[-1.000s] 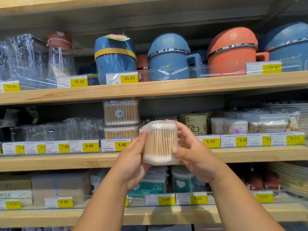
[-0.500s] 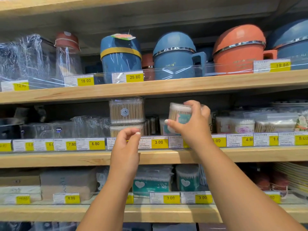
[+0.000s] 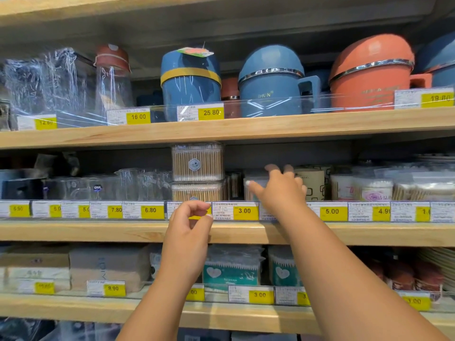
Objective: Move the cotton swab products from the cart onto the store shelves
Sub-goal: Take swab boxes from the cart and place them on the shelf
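Note:
A clear round tub of cotton swabs (image 3: 256,183) stands on the middle wooden shelf (image 3: 98,231), just right of two stacked square swab boxes (image 3: 197,164). My right hand (image 3: 283,193) is reached in over the price rail in front of the tub, with its fingers spread and its thumb pointing left across the tub's front; most of the tub is hidden behind it. My left hand (image 3: 187,238) hovers lower, in front of the shelf edge, with its fingers loosely curled around nothing. The cart is out of view.
A rail of yellow price tags (image 3: 245,211) runs along the shelf front. Paper rolls and bagged swabs (image 3: 374,190) sit to the right, clear cups (image 3: 98,187) to the left. Blue and orange lidded mugs (image 3: 270,82) fill the shelf above. Teal swab packs (image 3: 231,269) lie below.
Both hands held the tub in front of the shelf. The right hand then carried it alone onto the middle shelf and has spread its fingers. The left hand let go and dropped back.

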### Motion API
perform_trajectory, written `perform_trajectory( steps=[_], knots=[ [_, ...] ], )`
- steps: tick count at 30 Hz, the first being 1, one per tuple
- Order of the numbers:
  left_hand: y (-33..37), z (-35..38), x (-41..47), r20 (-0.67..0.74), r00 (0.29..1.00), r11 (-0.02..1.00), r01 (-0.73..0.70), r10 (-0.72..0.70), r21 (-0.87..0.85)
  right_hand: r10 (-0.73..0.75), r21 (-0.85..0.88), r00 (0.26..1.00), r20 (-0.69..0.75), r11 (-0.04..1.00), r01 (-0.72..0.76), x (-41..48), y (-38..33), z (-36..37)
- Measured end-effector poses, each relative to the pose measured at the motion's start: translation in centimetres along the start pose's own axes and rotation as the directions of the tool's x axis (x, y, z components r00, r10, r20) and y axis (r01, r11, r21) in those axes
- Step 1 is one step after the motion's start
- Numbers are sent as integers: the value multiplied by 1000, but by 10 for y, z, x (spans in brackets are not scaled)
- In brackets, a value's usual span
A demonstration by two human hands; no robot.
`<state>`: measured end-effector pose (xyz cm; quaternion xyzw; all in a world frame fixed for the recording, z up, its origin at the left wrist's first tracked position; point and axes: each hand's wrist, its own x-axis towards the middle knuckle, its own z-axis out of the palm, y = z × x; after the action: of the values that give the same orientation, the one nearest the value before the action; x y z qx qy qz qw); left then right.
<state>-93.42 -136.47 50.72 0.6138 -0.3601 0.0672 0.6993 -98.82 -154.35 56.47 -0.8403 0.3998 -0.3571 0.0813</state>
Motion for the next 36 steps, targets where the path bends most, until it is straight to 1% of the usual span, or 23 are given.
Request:
perform_trajectory(
  steps=[1,3,4,6,8,14,16,18,20,22,24,26,29,31,34,36],
  knots=[
    [-1,0,0,1,1000,1000,1,-1,1,-21,37,997,-80,999,24,-4,3,-1],
    [-2,-1,-1,-1,1000,1000,2,-2,9,-105,65,961,-255,990,125,-16,9,1],
    [-3,-1,-2,-3,1000,1000,3,-3,13,-153,43,947,-283,984,172,-21,11,3],
    [-4,-2,-4,-6,1000,1000,16,-16,20,-215,-5,954,-209,976,219,-29,14,10],
    [-5,-1,-7,-1,999,999,38,-38,25,-224,-30,967,-117,974,222,-32,14,15],
    [-8,-4,-15,5,999,998,40,-40,41,-231,-23,966,-119,973,230,-31,16,17],
    [-10,-7,-16,1,999,998,43,-43,45,-228,4,963,-145,973,231,-35,16,18],
    [-11,-10,-19,-4,999,998,43,-42,52,-244,58,940,-237,963,265,-43,13,20],
    [-16,-14,-21,-17,999,997,40,-39,64,-295,112,895,-336,931,348,-56,6,21],
    [-26,-21,-25,-53,997,996,53,-49,78,-368,171,868,-334,882,439,-73,-6,27],
    [-36,-31,-30,-88,994,993,66,-58,93,-441,240,850,-288,827,509,-91,-16,36],
    [-47,-46,-37,-140,988,988,82,-63,132,-495,304,839,-227,782,543,-108,-24,52],
    [-68,-79,-57,-230,969,973,139,-95,187,-562,388,821,-94,739,551,-136,-38,90],
    [-83,-104,-73,-290,948,952,204,-134,227,-609,453,793,5,709,541,-157,-49,118],
    [-115,-151,-104,-406,889,898,342,-214,276,-673,582,712,199,666,466,-200,-70,166],
    [-136,-185,-133,-481,827,842,459,-290,282,-710,661,623,328,644,385,-235,-83,198]
  ],
)
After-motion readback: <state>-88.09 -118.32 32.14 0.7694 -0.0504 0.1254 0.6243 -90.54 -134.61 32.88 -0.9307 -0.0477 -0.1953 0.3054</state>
